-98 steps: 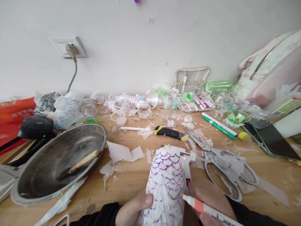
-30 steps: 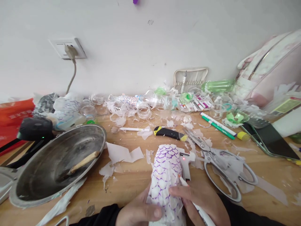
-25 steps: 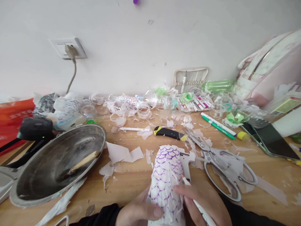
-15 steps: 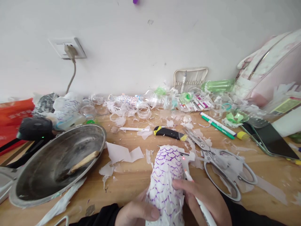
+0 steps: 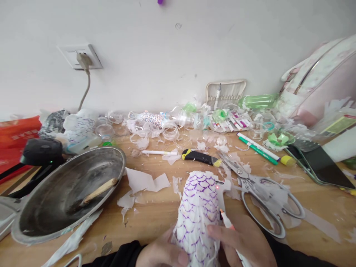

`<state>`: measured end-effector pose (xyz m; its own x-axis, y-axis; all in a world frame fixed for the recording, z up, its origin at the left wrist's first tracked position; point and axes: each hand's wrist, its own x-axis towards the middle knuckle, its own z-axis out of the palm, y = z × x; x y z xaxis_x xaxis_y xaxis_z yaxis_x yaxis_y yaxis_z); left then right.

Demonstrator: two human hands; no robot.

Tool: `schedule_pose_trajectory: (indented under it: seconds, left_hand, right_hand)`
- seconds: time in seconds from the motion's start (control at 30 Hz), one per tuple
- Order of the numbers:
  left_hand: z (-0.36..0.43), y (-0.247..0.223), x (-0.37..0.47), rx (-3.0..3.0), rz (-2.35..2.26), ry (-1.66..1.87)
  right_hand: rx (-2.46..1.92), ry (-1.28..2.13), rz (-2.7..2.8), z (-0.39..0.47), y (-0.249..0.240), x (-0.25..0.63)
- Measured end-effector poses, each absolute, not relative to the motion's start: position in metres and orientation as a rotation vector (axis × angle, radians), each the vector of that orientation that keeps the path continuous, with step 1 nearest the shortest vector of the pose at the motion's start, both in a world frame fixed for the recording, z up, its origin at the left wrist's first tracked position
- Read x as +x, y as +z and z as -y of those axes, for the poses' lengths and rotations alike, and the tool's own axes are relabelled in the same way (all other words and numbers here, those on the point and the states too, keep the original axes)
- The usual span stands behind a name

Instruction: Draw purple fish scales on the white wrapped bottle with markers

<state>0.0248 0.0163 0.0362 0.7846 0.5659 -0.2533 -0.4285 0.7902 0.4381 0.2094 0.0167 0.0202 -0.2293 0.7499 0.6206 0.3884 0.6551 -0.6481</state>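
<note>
A white paper shape (image 5: 198,207) bears purple scale lines; the utility knife (image 5: 200,157) is black and yellow, the marker (image 5: 257,149) green, the bag (image 5: 15,139) orange-red.

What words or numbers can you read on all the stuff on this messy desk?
None can be read for sure.
Orange bag: white print, too blurred.
Glue gun: small label, too small.
Yellow-green label at the far right: too blurred.
Markers by the wall: print too small.
Marker in the right hand: no print shows.
Scaly white piece, steadied by the left hand: only purple scale lines, no letters.
</note>
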Motion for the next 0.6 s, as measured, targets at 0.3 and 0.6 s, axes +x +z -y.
schedule_pose_trajectory:
  seconds: [0.3,0.6]
  left_hand:
    - [-0.022,0.035,0.021,0.342,-0.313,0.672]
    - [-0.017,0.030,0.023,0.274,-0.337,0.737]
  right_hand:
    - [-1.049,0.660,1.602,-0.004,0.030,0.212]
    - [-0.785,0.312,1.951,-0.024,0.042,0.204]
